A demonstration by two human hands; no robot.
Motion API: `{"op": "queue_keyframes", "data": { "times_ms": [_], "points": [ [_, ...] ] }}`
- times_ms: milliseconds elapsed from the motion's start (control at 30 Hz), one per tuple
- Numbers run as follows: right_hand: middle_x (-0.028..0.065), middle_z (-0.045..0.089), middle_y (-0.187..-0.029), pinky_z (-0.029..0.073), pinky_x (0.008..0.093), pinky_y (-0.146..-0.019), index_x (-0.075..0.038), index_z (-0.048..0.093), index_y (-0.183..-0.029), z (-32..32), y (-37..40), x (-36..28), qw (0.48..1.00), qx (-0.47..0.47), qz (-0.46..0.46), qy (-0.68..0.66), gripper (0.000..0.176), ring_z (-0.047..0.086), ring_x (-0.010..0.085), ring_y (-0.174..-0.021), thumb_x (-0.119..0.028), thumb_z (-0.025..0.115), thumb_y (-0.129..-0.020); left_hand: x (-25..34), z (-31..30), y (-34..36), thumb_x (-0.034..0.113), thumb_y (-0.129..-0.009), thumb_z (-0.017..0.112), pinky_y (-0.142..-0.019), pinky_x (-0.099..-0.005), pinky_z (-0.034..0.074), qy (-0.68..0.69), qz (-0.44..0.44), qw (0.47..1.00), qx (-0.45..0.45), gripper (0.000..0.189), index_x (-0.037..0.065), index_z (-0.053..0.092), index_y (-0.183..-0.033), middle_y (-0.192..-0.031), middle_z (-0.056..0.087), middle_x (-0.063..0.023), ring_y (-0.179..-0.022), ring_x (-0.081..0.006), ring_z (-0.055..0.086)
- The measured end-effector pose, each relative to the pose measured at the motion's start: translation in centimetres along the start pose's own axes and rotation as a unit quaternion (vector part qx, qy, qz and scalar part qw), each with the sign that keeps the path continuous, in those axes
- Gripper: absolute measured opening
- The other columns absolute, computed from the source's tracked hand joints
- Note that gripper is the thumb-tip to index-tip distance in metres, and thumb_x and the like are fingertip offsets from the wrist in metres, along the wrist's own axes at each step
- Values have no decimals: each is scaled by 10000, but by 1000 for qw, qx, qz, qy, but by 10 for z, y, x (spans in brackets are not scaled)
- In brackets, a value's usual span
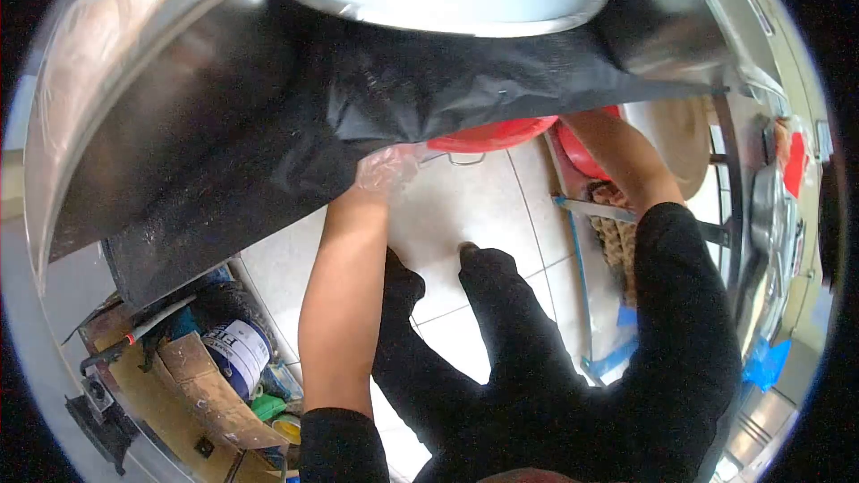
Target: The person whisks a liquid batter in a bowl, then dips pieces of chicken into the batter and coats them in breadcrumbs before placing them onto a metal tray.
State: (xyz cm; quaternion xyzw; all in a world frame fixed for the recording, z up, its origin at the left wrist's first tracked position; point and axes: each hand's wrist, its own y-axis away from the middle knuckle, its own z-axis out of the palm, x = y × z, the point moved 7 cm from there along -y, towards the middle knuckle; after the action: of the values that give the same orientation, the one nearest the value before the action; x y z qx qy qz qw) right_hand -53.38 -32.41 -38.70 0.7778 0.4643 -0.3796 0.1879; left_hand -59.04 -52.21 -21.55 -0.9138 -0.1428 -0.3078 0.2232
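A black sheet hangs over the edge of the work surface. My left hand, in a clear plastic glove, reaches to its lower edge beside a red basin; the fingers are hidden behind the sheet. On the right, my bare forearm goes up under the sheet between the red basin and another red container, and my right hand is out of sight. What either hand holds cannot be made out. Above the sheet sits a large round metal bowl with whitish contents.
At the lower left stands a cardboard box with a blue and white bucket by it. Egg trays lie on a low shelf at the right. A blue plastic bag hangs farther right. My legs are over a tiled floor.
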Motion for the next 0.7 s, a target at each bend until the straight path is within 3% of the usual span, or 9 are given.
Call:
{"op": "queue_keyframes", "data": {
  "times_ms": [200,300,367,400,433,467,533,600,700],
  "points": [
    [222,651,-1220,565,405,-820,-15,550,-1309,-36,68,5,996,56,25,-72,387,664,331,-1054,-133,528,-942,13,20,-27,254,-974,548,-1037,-488,478,-140,75,987,4,389,8,606,-1270,-1323,598,-224,-1214,-388,589],
    [223,650,-1222,567,402,-815,-17,549,-1312,-65,94,-1,988,105,34,-104,390,666,330,-1051,-137,527,-942,-21,31,-28,228,-983,541,-1072,-475,447,383,-99,917,57,392,-3,589,-1295,-1372,563,-218,-1256,-361,554],
    [224,650,-1223,568,399,-812,-18,547,-1314,-92,116,2,980,153,42,-118,392,668,329,-1049,-139,525,-942,-32,52,-26,210,-988,536,-1096,-467,426,673,-214,705,59,395,-11,578,-1312,-1405,540,-213,-1284,-342,530],
    [225,650,-1224,568,398,-810,-18,547,-1315,-62,138,118,975,184,46,-117,393,668,329,-1049,-140,525,-942,-29,65,-25,202,-991,534,-1108,-463,416,785,-267,557,44,396,-14,573,-1321,-1421,528,-211,-1298,-333,518],
    [225,650,-1224,568,398,-810,-18,547,-1315,-108,183,45,970,213,59,-101,393,668,329,-1049,-140,525,-942,-22,80,-24,193,-994,531,-1119,-459,406,865,-321,385,21,398,-18,568,-1329,-1438,517,-209,-1312,-324,506],
    [234,540,-1378,560,398,-863,-14,439,-1412,-105,211,-4,829,163,380,-375,550,600,327,-1177,-284,574,-952,-11,94,-20,184,-996,529,-1131,-455,396,904,-380,198,-6,400,-22,562,-1338,-1454,505,-207,-1325,-315,494],
    [229,458,-1431,572,416,-843,7,413,-1365,-129,285,-63,784,218,503,-292,652,558,315,-1214,-395,653,-912,6,90,-2,160,-988,532,-1079,-487,453,898,-436,56,-15,377,-58,579,-1292,-1393,564,-205,-1256,-307,559],
    [200,468,-1362,595,392,-790,11,461,-1228,-151,358,-91,762,217,524,-312,650,567,281,-1177,-464,713,-863,16,85,-9,143,-977,528,-992,-500,521,913,-384,105,-93,337,-62,614,-1230,-1305,631,-192,-1141,-310,634],
    [130,554,-1049,611,386,-695,-34,479,-1054,-266,433,-203,699,375,524,-310,482,628,247,-959,-375,752,-850,-40,114,6,147,-962,531,-919,-493,560,874,-445,177,-81,308,-56,649,-1161,-1211,684,-177,-1040,-309,679]
  ]
}}
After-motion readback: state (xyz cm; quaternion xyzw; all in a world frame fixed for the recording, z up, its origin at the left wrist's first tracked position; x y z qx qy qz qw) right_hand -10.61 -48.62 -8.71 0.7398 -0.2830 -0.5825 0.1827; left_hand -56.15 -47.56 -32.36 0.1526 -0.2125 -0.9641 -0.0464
